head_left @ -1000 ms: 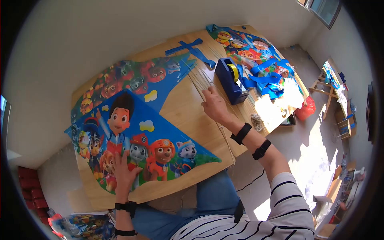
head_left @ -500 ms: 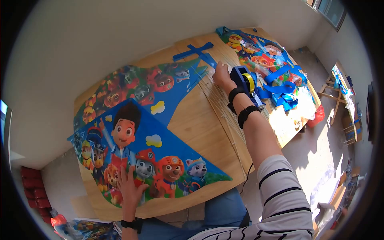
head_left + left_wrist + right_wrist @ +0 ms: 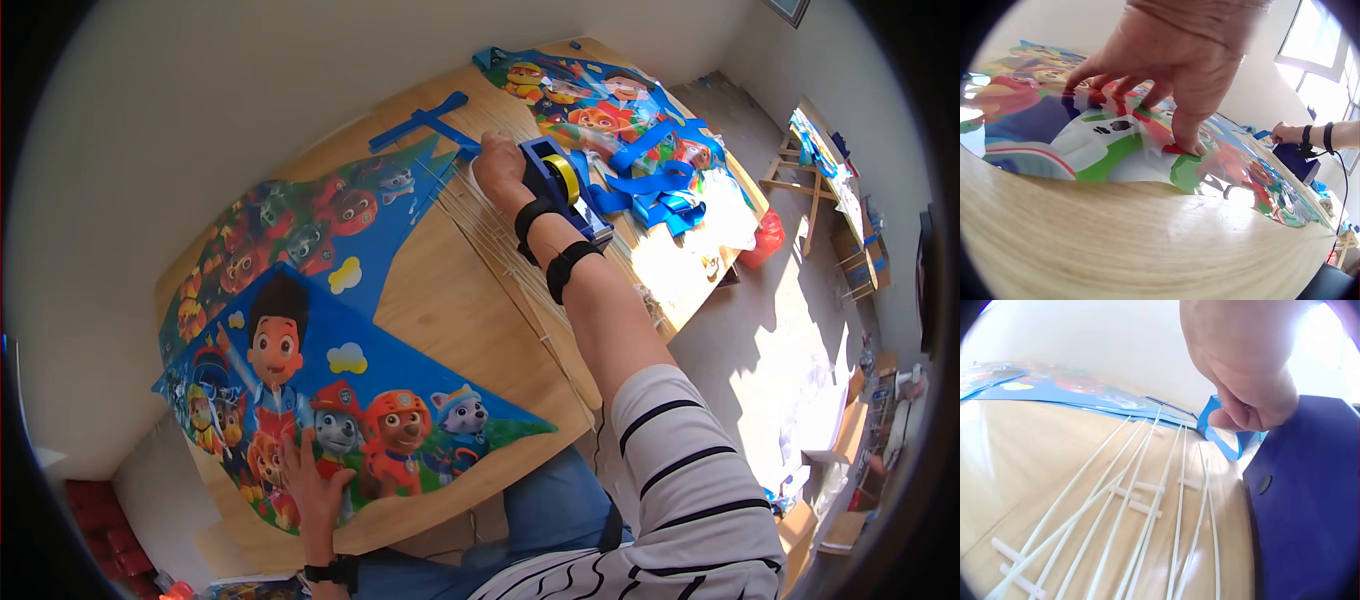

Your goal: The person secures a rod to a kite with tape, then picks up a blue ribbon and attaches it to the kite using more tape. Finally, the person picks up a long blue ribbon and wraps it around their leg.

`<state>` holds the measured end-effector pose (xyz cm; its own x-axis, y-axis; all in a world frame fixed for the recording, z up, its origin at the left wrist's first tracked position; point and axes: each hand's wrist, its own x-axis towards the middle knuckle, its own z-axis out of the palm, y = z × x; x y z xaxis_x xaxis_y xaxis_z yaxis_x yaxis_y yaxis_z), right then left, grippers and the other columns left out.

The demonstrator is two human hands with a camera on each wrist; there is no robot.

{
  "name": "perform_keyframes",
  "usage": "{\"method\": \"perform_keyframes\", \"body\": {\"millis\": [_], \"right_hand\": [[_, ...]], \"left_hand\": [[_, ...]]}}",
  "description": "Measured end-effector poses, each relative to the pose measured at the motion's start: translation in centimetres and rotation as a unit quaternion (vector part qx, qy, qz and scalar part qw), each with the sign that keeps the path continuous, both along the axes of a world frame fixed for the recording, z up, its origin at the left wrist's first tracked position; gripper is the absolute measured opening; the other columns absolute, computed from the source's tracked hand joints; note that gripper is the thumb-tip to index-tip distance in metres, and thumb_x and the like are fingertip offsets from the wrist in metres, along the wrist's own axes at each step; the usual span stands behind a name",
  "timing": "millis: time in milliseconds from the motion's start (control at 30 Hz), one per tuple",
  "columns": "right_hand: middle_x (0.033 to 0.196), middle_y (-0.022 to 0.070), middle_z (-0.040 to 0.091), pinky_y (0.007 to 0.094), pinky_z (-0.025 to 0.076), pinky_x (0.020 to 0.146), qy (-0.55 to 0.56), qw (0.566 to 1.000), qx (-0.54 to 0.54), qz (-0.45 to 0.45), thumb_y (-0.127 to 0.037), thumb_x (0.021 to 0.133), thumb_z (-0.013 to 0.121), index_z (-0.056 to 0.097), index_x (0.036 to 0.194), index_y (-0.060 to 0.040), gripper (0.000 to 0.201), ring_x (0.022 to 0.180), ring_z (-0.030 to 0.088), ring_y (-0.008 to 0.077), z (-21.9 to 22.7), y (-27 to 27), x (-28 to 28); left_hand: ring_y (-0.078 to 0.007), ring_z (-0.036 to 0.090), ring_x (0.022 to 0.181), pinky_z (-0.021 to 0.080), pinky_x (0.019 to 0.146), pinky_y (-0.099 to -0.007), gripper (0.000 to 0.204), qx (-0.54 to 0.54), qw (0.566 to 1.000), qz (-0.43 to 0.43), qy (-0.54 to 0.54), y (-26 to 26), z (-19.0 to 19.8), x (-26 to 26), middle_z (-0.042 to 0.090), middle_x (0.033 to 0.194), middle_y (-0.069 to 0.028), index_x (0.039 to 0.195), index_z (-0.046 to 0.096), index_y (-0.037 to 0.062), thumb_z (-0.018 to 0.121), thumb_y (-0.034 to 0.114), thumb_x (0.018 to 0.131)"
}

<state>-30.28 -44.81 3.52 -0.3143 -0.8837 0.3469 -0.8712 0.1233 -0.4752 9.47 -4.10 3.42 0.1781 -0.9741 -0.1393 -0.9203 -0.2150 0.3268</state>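
My left hand (image 3: 315, 490) rests with spread fingers on a printed cartoon kite sheet (image 3: 420, 350) at the table's near edge. In the left wrist view its fingertips and thumb (image 3: 1190, 142) press on the glossy sheet. Across the table, my right hand (image 3: 497, 170) is beside the dark blue tape dispenser (image 3: 1310, 500), which carries a yellow roll (image 3: 563, 178). Its curled fingers pinch a blue ribbon (image 3: 1230, 449), which bends into a loop beneath them. The ribbon's far part (image 3: 415, 122) lies crossed on the tabletop. Thin white rods (image 3: 1179, 512) with short connectors lie below the right hand.
A second kite sheet (image 3: 345, 215) lies partly under the first. Further right are another printed sheet (image 3: 600, 118) and a tangle of blue ribbon (image 3: 670, 210). A red bag (image 3: 766, 238) hangs near the table's right edge; a wooden stand (image 3: 808, 195) is beyond.
My right hand has gone from the rods before the tape dispenser to its far left side and taken hold of the ribbon. My left hand stays on the sheet. The head view has shifted.
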Motion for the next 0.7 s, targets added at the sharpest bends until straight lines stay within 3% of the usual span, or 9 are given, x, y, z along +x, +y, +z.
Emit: {"method": "perform_keyframes", "body": {"millis": [200,300,367,433,500,567,600,667,700], "right_hand": [[0.092,0.0193,0.066,0.0471,0.051,0.075,-0.105,0.976,-0.160,0.101,-0.009,0.081,0.064,0.068,0.086,-0.0035,0.009,0.089,0.064,0.0385,5.0,2.8,3.8],[0.088,0.0185,0.066,0.0445,0.050,0.071,-0.181,0.933,-0.228,0.210,-0.006,0.080,0.066,0.067,0.087,-0.0008,0.009,0.083,0.064,0.0382,8.7,8.6,6.6],[0.088,0.0173,0.066,0.0449,0.051,0.074,-0.253,0.902,-0.200,0.287,-0.004,0.077,0.064,0.066,0.087,-0.0002,0.011,0.086,0.062,0.0406,11.0,14.0,8.5],[0.072,0.0134,0.065,0.0330,0.048,0.057,-0.315,0.862,-0.196,0.345,-0.001,0.077,0.071,0.065,0.090,0.0024,0.014,0.062,0.062,0.0244,12.5,19.6,9.6],[0.069,0.0075,0.063,0.0289,0.045,0.052,-0.474,0.794,-0.026,0.381,-0.003,0.080,0.072,0.066,0.090,0.0014,0.013,0.056,0.058,0.0154,14.0,24.6,9.7],[0.068,0.0020,0.062,0.0241,0.042,0.048,-0.585,0.693,0.122,0.403,-0.005,0.083,0.072,0.066,0.091,0.0003,0.011,0.052,0.055,0.0078,15.5,28.7,9.4],[0.069,-0.0006,0.061,0.0214,0.041,0.046,-0.621,0.644,0.181,0.409,-0.005,0.085,0.071,0.066,0.092,-0.0004,0.010,0.052,0.054,0.0048,16.1,30.5,9.2],[0.070,-0.0002,0.061,0.0198,0.040,0.046,-0.677,0.579,0.232,0.389,-0.005,0.086,0.070,0.066,0.094,0.0002,0.010,0.052,0.054,0.0046,16.6,33.3,9.5],[0.069,0.0001,0.061,0.0198,0.040,0.046,-0.676,0.573,0.240,0.396,-0.004,0.086,0.070,0.065,0.093,0.0003,0.009,0.052,0.053,0.0045,16.8,34.5,9.7]], "left_hand": [[-0.0455,0.021,0.145,0.023,0.115,-0.0566,0.096,-0.015,1.000,-0.015,-0.010,0.3,-0.9,0.7,0.024,0.159,-0.0202,0.148,0.041,0.0194,0.083,0.030,0.062],[-0.0449,0.021,0.145,0.023,0.115,-0.0561,0.094,-0.009,1.000,-0.007,-0.004,0.2,-0.5,0.5,0.024,0.159,-0.0204,0.147,0.043,0.0200,0.083,0.030,0.062],[-0.0439,0.024,0.144,0.024,0.115,-0.0547,0.091,-0.024,1.000,-0.006,-0.014,0.1,-0.7,0.3,0.027,0.157,-0.0210,0.145,0.045,0.0181,0.083,0.028,0.063],[-0.0424,0.029,0.142,0.028,0.114,-0.0522,0.087,-0.056,0.997,-0.012,-0.045,0.6,-1.0,0.4,0.032,0.154,-0.0220,0.143,0.047,0.0139,0.083,0.025,0.065],[-0.0380,0.037,0.138,0.032,0.112,-0.0488,0.082,-0.118,0.988,-0.035,0.094,0.3,1.3,-1.6,0.039,0.150,-0.0203,0.141,0.048,0.0079,0.082,0.019,0.067],[-0.0317,0.045,0.133,0.036,0.110,-0.0441,0.075,-0.138,0.953,-0.011,0.269,0.0,5.5,-5.2,0.047,0.144,-0.0173,0.137,0.050,0.0016,0.081,0.012,0.069],[-0.0275,0.049,0.130,0.038,0.108,-0.0412,0.071,-0.133,0.917,0.017,0.375,0.3,8.2,-7.7,0.051,0.141,-0.0152,0.134,0.051,-0.0016,0.081,0.008,0.070],[-0.0235,0.050,0.128,0.040,0.108,-0.0383,0.062,-0.201,0.844,-0.052,0.495,1.3,11.7,-11.2,0.053,0.136,-0.0138,0.130,0.053,-0.0026,0.078,0.003,0.074],[-0.0231,0.052,0.126,0.041,0.106,-0.0370,0.057,-0.198,0.805,-0.054,0.556,1.9,12.1,-11.9,0.056,0.131,-0.0140,0.128,0.054,-0.0033,0.077,0.000,0.075]]}}
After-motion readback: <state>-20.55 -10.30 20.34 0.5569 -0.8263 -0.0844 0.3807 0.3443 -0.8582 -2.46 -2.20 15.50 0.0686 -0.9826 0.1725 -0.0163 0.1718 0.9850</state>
